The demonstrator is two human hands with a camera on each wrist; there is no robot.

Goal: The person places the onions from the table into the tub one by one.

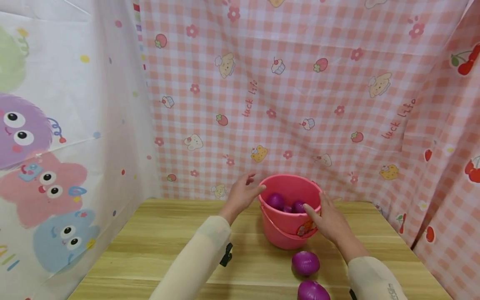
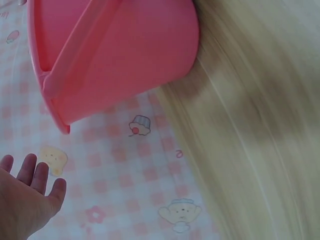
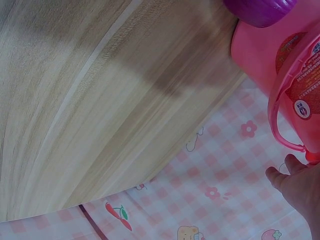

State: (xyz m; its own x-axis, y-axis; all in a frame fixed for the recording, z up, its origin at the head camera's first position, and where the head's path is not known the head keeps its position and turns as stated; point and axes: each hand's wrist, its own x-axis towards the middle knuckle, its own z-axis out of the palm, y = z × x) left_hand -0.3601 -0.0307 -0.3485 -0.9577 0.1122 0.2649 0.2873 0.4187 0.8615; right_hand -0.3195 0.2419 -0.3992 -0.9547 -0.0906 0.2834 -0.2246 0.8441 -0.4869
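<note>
A pink bucket (image 1: 285, 229) stands upright on the wooden table, its handle (image 1: 279, 228) hanging down across the front. Several purple onions (image 1: 275, 201) lie inside, partly hidden by the rim. My left hand (image 1: 243, 196) is held just left of the rim, fingers spread; the left wrist view shows a gap between that hand (image 2: 30, 200) and the bucket (image 2: 130, 50). On the other side, my right hand (image 1: 331, 218) is at the bucket's right rim, thumb over the front edge. Its fingertips (image 3: 274, 176) appear right by the handle's joint in the right wrist view.
Two more purple onions sit on the table (image 1: 180, 241) in front of the bucket, one close to it (image 1: 306, 263) and one nearer me (image 1: 313, 291). A pink checked curtain (image 1: 300, 96) hangs behind the table; a white printed curtain (image 1: 112, 125) hangs at left.
</note>
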